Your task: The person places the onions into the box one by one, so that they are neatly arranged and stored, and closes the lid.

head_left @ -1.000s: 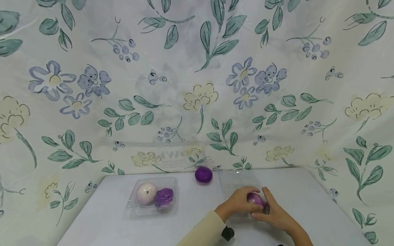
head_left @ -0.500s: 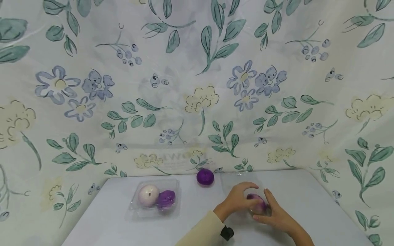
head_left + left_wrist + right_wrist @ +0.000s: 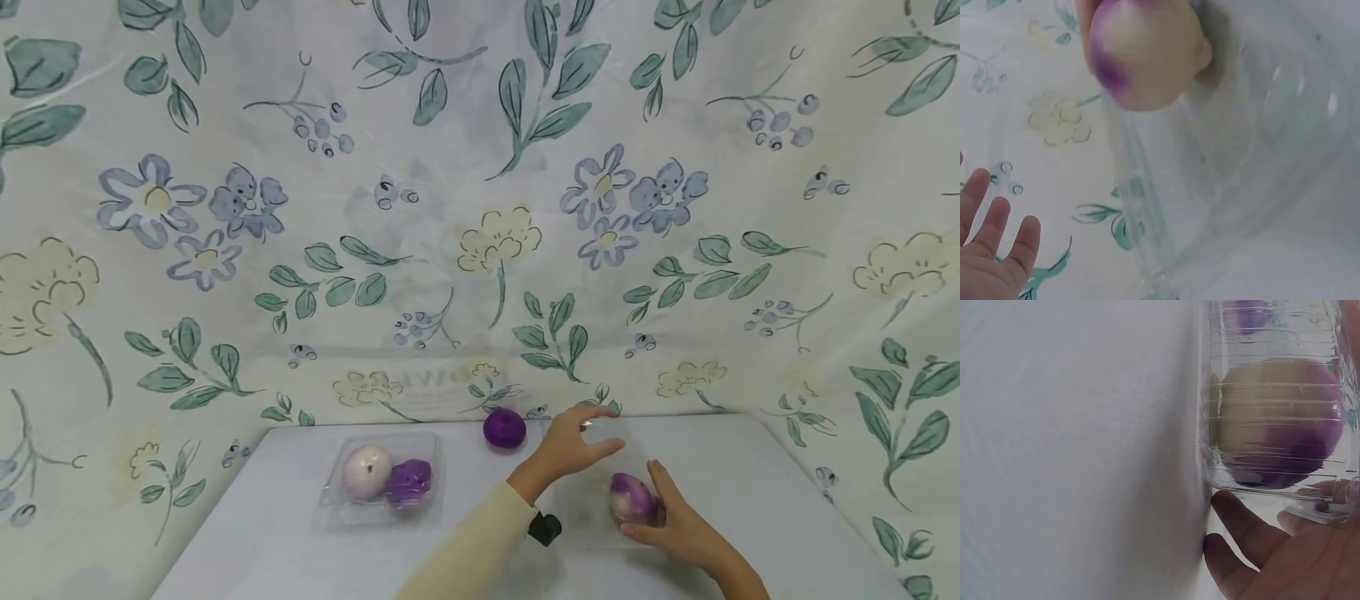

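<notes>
A white-and-purple turnip [image 3: 631, 499] sits in a clear plastic clamshell box [image 3: 1272, 490], whose ribbed side shows in the right wrist view. My right hand [image 3: 686, 529] holds the turnip from the right, thumb in front and a finger behind; its lower fingers [image 3: 1244, 528] stay outside the box, near the tabletop. Over the back of the box, by its raised clear lid [image 3: 618, 433], my left hand [image 3: 566, 446] has thumb and fingers spread, with nothing visibly gripped. In the left wrist view, the left fingers [image 3: 991, 228] are apart from the turnip [image 3: 1147, 56].
A shut clear box [image 3: 337, 512] with a whitish round vegetable [image 3: 367, 472] and a purple one [image 3: 408, 482] stands at left on the white table [image 3: 300, 567]. A dark purple round vegetable [image 3: 505, 428] lies at the back edge, before a floral cloth [image 3: 450, 250].
My left hand has let go of the turnip and moved up and back toward the lid. The right hand stays at the turnip, which shows more fully now.
</notes>
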{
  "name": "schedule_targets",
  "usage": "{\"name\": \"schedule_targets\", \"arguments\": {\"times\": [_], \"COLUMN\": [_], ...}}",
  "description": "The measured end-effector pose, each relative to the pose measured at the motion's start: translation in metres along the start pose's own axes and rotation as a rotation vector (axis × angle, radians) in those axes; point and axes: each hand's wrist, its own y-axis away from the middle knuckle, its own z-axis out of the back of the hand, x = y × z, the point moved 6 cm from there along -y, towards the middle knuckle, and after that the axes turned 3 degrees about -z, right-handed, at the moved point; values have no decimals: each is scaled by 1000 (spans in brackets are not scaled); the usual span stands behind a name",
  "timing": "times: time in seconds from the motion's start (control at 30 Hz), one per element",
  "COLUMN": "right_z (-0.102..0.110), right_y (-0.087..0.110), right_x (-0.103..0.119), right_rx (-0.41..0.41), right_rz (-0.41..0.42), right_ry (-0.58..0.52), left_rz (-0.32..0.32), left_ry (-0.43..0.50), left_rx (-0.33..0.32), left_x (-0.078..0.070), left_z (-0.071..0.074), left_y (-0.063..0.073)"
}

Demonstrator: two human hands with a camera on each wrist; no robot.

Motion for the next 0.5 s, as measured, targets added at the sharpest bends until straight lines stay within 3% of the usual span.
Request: {"name": "schedule_targets", "arguments": {"times": [0.27,0.5], "right_z": [1,-1], "right_y": [-1,1], "right_x": [0,2], "right_rx": [-5,9], "right_rz": [-11,-40], "right_ry": [16,7], "left_rz": [54,61], "left_ry": [56,97], "left_rx": [-35,-95], "left_x": [13,23], "left_z": [24,53], "left_y": [-5,-11]}}
